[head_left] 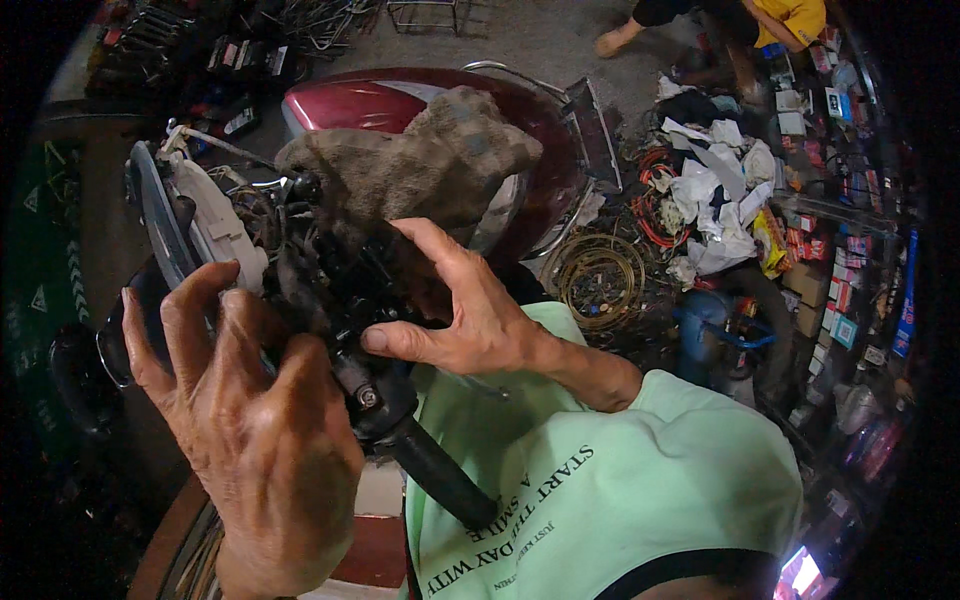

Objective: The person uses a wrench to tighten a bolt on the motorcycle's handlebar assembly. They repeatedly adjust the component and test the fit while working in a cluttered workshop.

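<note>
A scooter's handlebar runs through the middle of the view, with a black rubber grip [440, 475] pointing toward my shirt. Inboard of the grip sits a black switch housing [365, 395]. My right hand [465, 310] is closed around the black parts above it, thumb pressing from the near side; its lower fingers are hidden. To the left, my left hand [265, 430] is bent over the front of the handlebar, its outer fingers spread. Its thumb and index fingertip are out of sight, so what they pinch is unclear. Loose dark wires [290, 240] lie between the hands and a pale front cover [215, 225].
A brown cloth [420, 170] drapes over the red scooter body [380, 95]. Coiled hose [598, 280], white rags [715, 200] and boxed goods [840, 290] crowd the right. Another person's foot [615, 40] and yellow clothing [800, 20] show at the top right.
</note>
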The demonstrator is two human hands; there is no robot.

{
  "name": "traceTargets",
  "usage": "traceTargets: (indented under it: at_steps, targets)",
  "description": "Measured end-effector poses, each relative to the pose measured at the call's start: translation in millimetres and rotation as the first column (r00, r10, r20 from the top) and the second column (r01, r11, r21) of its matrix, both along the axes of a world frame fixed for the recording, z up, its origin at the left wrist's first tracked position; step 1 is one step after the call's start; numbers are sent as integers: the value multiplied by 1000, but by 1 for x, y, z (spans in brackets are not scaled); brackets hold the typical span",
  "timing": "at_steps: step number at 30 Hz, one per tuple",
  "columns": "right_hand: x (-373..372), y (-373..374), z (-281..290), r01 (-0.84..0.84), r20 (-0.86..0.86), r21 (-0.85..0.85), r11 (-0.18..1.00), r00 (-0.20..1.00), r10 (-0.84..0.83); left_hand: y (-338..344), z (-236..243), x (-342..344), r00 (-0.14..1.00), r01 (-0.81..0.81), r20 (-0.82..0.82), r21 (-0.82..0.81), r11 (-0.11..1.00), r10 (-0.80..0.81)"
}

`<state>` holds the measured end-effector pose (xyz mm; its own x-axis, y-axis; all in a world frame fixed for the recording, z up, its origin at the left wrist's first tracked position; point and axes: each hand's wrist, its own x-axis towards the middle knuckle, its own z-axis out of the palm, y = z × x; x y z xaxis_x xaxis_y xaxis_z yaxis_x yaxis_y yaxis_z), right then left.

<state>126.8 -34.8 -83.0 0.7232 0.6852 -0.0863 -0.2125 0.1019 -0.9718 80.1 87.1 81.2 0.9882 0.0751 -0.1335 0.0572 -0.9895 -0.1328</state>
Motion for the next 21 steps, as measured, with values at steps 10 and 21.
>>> traceTargets:
  at_steps: [10,21]
  targets:
    - [-8,1,-1,52,20,12,999,998,-52,10,-4,-2,999,13,47,-168,986,-5]
    - [-3,2,5,-6,-230,43,999,973,15,15,-7,-7,996,31,88,-223,974,-12]
